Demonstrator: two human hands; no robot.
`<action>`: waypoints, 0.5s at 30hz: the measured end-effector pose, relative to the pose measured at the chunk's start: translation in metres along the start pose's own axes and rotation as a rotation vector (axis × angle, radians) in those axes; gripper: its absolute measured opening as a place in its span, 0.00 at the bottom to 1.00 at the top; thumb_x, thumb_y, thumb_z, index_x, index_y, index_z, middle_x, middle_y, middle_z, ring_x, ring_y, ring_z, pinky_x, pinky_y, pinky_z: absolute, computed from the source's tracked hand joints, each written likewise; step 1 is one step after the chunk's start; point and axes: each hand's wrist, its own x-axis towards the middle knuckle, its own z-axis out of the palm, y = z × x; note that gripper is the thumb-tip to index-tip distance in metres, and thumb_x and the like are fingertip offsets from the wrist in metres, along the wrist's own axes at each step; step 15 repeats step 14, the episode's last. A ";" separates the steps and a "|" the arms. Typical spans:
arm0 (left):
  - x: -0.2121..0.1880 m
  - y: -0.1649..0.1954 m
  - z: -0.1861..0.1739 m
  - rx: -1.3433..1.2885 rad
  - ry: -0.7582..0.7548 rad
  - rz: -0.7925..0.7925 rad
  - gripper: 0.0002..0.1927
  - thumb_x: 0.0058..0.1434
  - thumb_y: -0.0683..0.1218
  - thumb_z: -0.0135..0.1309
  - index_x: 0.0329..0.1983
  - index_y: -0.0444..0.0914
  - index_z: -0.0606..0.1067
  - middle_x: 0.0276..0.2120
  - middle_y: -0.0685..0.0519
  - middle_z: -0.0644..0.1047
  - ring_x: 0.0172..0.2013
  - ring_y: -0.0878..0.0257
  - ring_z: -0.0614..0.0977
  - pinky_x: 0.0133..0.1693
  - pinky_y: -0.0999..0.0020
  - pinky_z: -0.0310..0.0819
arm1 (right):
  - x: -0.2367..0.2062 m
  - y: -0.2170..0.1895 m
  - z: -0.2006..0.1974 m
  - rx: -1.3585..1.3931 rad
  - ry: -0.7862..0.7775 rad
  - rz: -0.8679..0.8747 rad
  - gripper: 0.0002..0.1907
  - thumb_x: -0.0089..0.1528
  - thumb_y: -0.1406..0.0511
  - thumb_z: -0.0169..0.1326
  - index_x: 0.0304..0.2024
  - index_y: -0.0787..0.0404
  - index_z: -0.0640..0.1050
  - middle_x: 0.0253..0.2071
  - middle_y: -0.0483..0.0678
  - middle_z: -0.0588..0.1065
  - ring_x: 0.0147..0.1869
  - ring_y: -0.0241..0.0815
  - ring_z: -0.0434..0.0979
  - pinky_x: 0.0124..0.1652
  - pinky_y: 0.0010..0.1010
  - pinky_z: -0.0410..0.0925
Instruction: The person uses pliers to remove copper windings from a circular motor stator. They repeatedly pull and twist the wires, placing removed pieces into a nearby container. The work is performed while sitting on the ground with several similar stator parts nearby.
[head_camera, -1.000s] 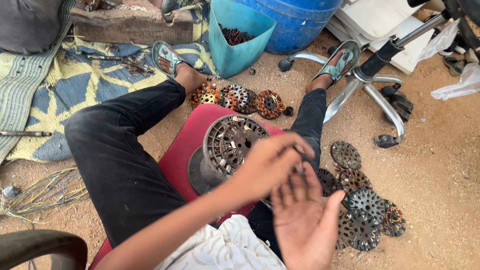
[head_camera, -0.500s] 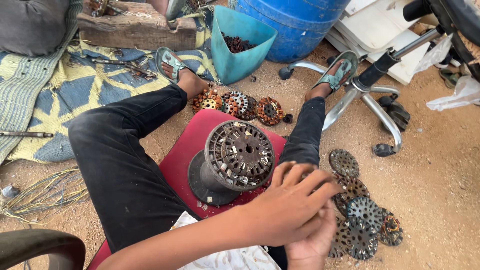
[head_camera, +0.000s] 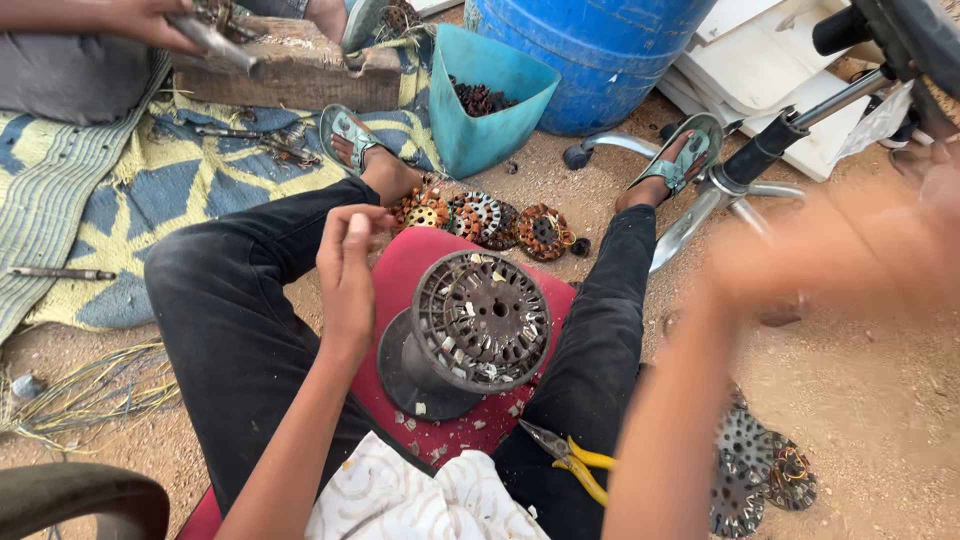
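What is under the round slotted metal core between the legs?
The metal core sits on a dark round base, which rests on a red mat strewn with pale scraps. How the base meets the core's underside is covered; neither hand touches it.

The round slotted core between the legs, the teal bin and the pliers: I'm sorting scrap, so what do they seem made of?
Round slotted core: likely steel, dull grey-brown with rusty patches and thin slotted rim.
Teal bin: probably plastic, smooth, evenly coloured with thin walls.
Pliers: dark metal jaws, with yellow handles that look like a plastic or rubber coating.
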 end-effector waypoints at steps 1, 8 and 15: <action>0.000 -0.013 -0.001 -0.036 0.035 -0.048 0.15 0.79 0.48 0.38 0.48 0.35 0.73 0.43 0.53 0.77 0.44 0.68 0.75 0.50 0.72 0.70 | -0.005 0.018 0.045 0.028 -0.177 0.064 0.22 0.80 0.61 0.52 0.69 0.63 0.60 0.68 0.55 0.65 0.73 0.46 0.69 0.68 0.39 0.64; -0.015 -0.058 -0.030 0.046 0.022 -0.168 0.17 0.78 0.52 0.38 0.45 0.38 0.74 0.37 0.55 0.76 0.38 0.69 0.75 0.44 0.72 0.71 | -0.016 -0.024 0.056 0.041 -0.621 0.556 0.17 0.76 0.61 0.59 0.60 0.63 0.70 0.57 0.54 0.71 0.58 0.43 0.71 0.63 0.37 0.67; -0.047 -0.038 -0.063 0.000 -0.013 -0.154 0.18 0.78 0.53 0.39 0.44 0.37 0.74 0.38 0.54 0.77 0.41 0.68 0.77 0.46 0.71 0.71 | -0.023 -0.113 0.015 -0.032 -1.623 0.472 0.46 0.53 0.44 0.67 0.64 0.62 0.68 0.63 0.58 0.68 0.69 0.55 0.68 0.60 0.42 0.67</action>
